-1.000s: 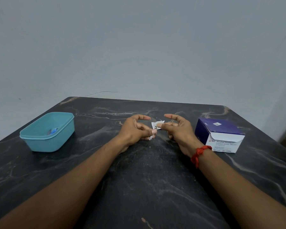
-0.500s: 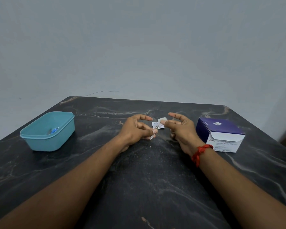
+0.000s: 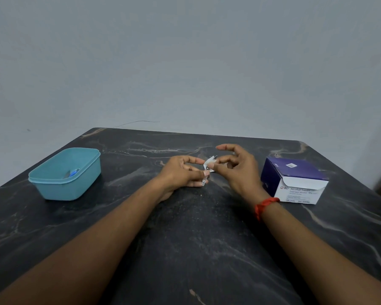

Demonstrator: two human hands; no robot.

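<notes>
Both hands: left hand (image 3: 180, 172), right hand (image 3: 238, 170) pinching swab packet (image 3: 209, 162), fingers curled.

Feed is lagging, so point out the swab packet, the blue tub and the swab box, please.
swab packet (image 3: 209, 162): head view, middle of the white wrapper.
blue tub (image 3: 62, 190): head view, near outer wall.
swab box (image 3: 299, 192): head view, white front face.

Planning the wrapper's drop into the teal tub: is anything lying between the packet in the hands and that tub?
Nothing visible does. Left hand and right hand pinch the packet; only table lies between the left hand and the teal tub. The swab box sits on the opposite side.
</notes>
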